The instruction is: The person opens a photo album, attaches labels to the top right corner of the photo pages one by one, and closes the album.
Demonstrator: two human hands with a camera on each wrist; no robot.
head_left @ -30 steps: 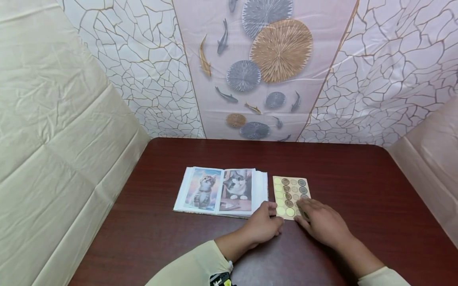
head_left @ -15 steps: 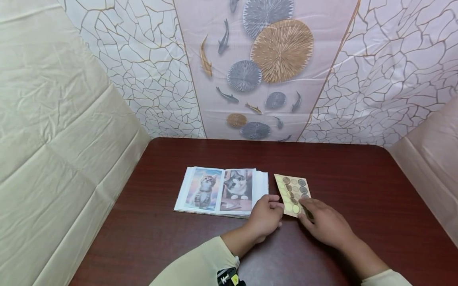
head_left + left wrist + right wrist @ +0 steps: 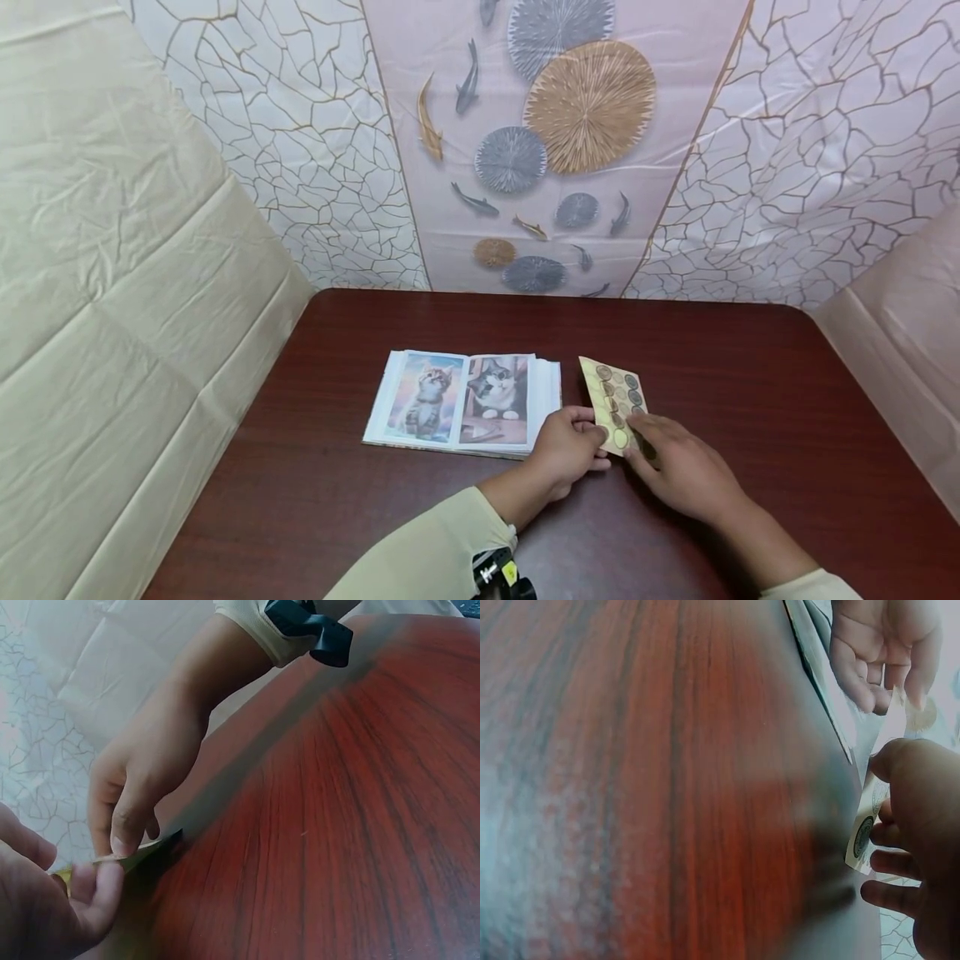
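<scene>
1. We see an indoor, booth-like corner walled with hanging fabric; whether it stands in a home or an office, we cannot tell.
2. Facing us is a printed cloth (image 3: 588, 108): gold and grey discs and fish on pale pink, between white crackle-patterned panels.
3. Creased cream cloth (image 3: 135, 333) closes the left side; a pale sheet (image 3: 900, 375), the right.
4. Below lies a dark red-brown, wood-grained tabletop (image 3: 300, 508).
</scene>
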